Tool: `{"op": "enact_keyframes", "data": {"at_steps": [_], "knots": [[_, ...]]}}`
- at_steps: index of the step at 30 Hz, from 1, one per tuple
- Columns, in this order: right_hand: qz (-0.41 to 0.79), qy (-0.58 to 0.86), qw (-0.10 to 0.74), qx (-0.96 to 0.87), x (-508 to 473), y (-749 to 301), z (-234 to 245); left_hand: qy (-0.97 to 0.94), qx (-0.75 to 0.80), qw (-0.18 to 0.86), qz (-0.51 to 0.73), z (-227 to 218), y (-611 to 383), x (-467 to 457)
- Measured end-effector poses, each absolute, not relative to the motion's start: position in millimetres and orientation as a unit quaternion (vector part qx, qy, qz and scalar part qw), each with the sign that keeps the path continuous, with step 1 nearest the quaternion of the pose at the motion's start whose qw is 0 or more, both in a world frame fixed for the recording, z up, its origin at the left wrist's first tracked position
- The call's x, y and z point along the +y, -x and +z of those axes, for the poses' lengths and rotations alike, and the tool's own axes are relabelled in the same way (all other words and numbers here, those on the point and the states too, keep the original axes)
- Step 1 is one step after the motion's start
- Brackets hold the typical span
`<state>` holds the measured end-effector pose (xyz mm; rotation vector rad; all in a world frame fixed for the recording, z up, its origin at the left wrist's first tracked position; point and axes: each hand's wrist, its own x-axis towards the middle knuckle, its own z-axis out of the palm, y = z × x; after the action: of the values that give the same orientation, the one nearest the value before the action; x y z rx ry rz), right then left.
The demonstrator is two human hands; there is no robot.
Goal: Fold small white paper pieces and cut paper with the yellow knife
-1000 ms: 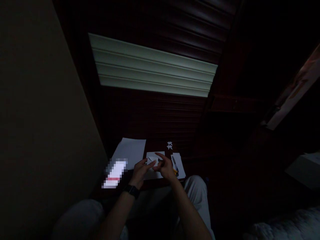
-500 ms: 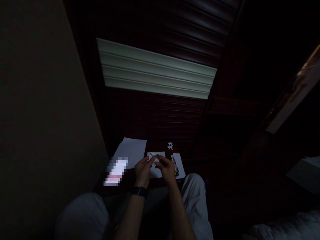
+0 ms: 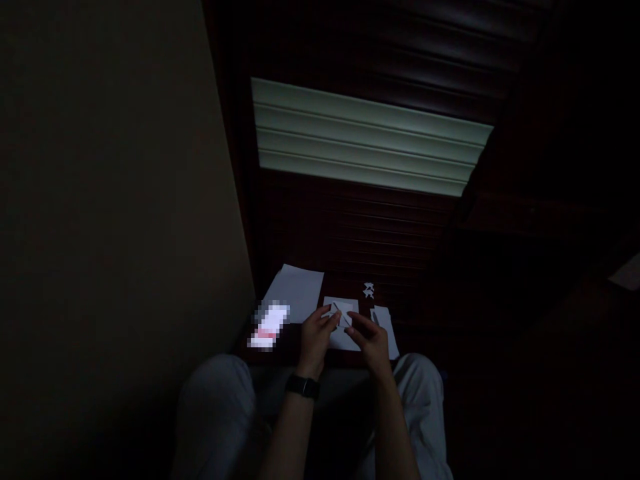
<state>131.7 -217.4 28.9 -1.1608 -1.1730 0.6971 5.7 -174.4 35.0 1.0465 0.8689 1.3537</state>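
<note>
In a dim room, both my hands meet over a small dark table (image 3: 300, 352) just past my knees. My left hand (image 3: 316, 335), a dark watch on its wrist, pinches a small folded white paper piece (image 3: 342, 315). My right hand (image 3: 369, 340) pinches the same piece from the right side. Under them lies a white square sheet (image 3: 340, 339).
A larger white sheet (image 3: 295, 292) lies at the table's back left, a blurred white-and-red item (image 3: 269, 326) at its left edge. Small folded paper shapes (image 3: 369, 289) sit at the back, another sheet with a pen (image 3: 381, 317) on the right. A wall stands left, dark slatted furniture behind.
My head has turned left, so everything sits further right in view. Both hands stay together on the small paper piece, its fold now showing between the fingertips.
</note>
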Motion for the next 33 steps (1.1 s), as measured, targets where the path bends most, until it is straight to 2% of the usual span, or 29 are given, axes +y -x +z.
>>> {"op": "enact_keyframes", "data": {"at_steps": [12, 24, 33], "knots": [[0.371, 0.477, 0.626, -0.493, -220, -133, 19, -0.447, 0.382, 0.580, 0.564, 33, 1, -180], [0.261, 0.539, 0.628, -0.497, -214, -133, 14, -0.461, 0.366, 0.608, 0.532, 41, 0, -187], [0.269, 0.531, 0.609, -0.524, -215, -136, 15, -0.465, 0.388, 0.588, 0.537, 38, -1, -185]]}}
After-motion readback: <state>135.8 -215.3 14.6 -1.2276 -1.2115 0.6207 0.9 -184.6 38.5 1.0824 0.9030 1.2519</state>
